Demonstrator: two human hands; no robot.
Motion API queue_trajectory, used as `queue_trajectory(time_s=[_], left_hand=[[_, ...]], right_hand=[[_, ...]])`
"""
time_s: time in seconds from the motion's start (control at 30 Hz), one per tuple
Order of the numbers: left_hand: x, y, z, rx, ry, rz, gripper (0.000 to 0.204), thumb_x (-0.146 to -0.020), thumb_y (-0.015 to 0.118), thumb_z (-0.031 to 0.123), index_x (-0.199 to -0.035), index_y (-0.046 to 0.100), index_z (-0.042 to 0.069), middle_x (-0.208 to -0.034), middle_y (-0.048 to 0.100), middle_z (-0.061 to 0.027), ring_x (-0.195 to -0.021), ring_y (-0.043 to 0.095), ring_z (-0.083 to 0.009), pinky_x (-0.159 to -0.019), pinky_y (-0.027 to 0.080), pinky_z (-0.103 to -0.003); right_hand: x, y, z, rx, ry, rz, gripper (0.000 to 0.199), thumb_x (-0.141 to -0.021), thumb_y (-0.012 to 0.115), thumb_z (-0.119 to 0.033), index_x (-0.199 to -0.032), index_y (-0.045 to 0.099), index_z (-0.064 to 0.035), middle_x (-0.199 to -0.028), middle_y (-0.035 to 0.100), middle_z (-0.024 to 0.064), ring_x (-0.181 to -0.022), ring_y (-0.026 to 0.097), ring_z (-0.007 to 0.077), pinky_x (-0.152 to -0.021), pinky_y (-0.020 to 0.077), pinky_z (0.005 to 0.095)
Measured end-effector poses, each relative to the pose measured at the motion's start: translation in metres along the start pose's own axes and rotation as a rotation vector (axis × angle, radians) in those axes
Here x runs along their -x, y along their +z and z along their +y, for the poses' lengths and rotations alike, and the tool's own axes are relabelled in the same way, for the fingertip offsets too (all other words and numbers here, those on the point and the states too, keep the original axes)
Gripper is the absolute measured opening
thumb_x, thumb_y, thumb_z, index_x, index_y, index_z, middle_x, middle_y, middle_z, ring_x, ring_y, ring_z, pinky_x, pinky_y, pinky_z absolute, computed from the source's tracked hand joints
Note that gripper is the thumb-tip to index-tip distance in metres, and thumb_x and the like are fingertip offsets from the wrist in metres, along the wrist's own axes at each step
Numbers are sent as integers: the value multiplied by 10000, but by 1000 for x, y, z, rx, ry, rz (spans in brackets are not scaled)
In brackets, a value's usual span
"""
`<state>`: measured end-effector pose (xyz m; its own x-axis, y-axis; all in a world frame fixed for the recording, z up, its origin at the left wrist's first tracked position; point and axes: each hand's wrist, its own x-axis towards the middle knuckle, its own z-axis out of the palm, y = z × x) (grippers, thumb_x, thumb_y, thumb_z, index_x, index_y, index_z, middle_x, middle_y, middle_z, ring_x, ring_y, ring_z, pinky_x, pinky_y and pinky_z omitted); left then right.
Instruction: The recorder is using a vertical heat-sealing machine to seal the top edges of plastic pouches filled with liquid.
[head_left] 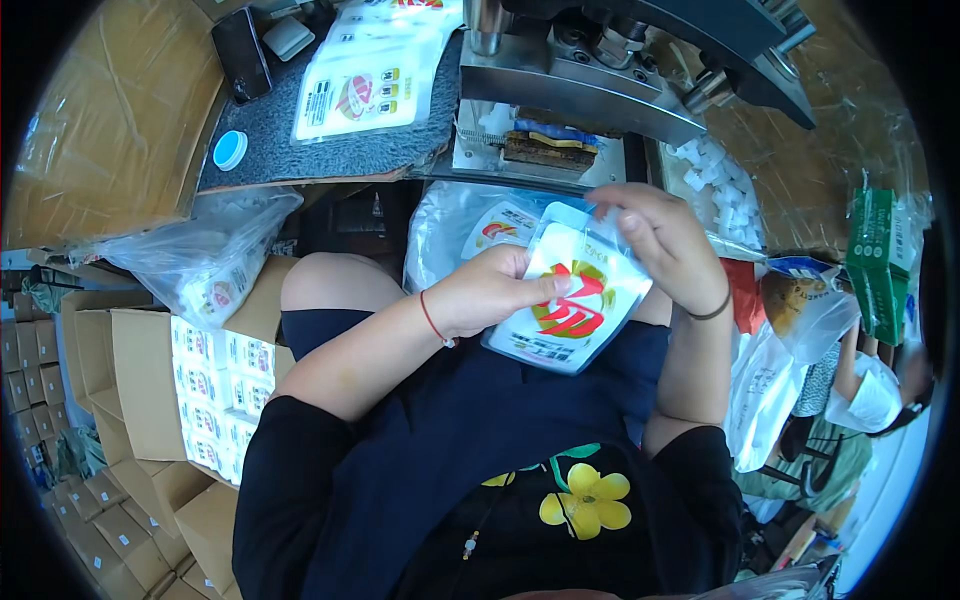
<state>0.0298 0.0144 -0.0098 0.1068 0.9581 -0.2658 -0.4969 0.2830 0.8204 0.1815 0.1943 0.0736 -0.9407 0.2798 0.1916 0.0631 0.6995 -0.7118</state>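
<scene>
The flat pouch (588,310), white with red and green print, is held tilted above the lap, in front of the torso. The left hand (482,292) pinches its left edge, thumb on the printed face, fingers behind. The right hand (672,242) is curled at the upper right corner; whether its fingertips grip the pouch cannot be told. Directly beyond the pouch, a clear plastic bag (432,235) contains a second printed pouch (498,230). Left of the lap, an open carton (145,380) contains rows of white packs (215,395). Beyond the hands stands a metal press (590,95). White plastic pieces (722,185) lie to its right. On its left, a grey mat (300,162) supports a round container (230,150), printed pouches (365,95) and a black phone (241,55).
</scene>
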Motion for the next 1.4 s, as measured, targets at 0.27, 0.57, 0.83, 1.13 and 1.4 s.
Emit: queue_trajectory(time_s=[0.27,0.57,0.83,1.13,1.4], left_hand=[[-29,-38,48,187,23,96,370,-856,658,-24,-1221,613,-67,-1155,699,-144,-1029,694,-215,-919,550,-355],[8,-157,86,-1670,699,1041,511,-953,620,287,-1327,453,-19,-1288,524,-254,-1166,529,-387,-1005,418,-486],[58,-107,50,-1447,562,844,280,-957,566,87,-1224,634,39,-1155,672,-178,-1060,654,-326,-911,509,-401],[21,-19,29,-509,192,384,223,-905,753,175,-975,728,-36,-862,708,-36,-740,620,-48,-667,497,-222],[4,7,2,2,-16,-56,304,-999,629,211,-1192,656,-22,-1091,712,-65,-981,653,-104,-886,533,-291]], right_hand=[[27,-46,90,833,487,130,300,-899,625,-106,-1195,603,-63,-1167,625,192,-1037,615,407,-839,507,464],[35,-34,115,587,403,402,265,-911,597,-77,-1165,561,-9,-1130,630,222,-1039,611,427,-875,499,450],[28,-2,40,364,139,515,193,-991,547,-134,-1112,602,7,-1019,642,171,-926,633,322,-839,492,366],[-15,23,-24,-124,-82,335,152,-939,641,-106,-1035,656,12,-970,684,134,-867,655,223,-780,504,294],[11,-9,-2,22,58,-46,237,-1021,515,-202,-1045,626,6,-988,643,152,-920,640,276,-801,490,351]])
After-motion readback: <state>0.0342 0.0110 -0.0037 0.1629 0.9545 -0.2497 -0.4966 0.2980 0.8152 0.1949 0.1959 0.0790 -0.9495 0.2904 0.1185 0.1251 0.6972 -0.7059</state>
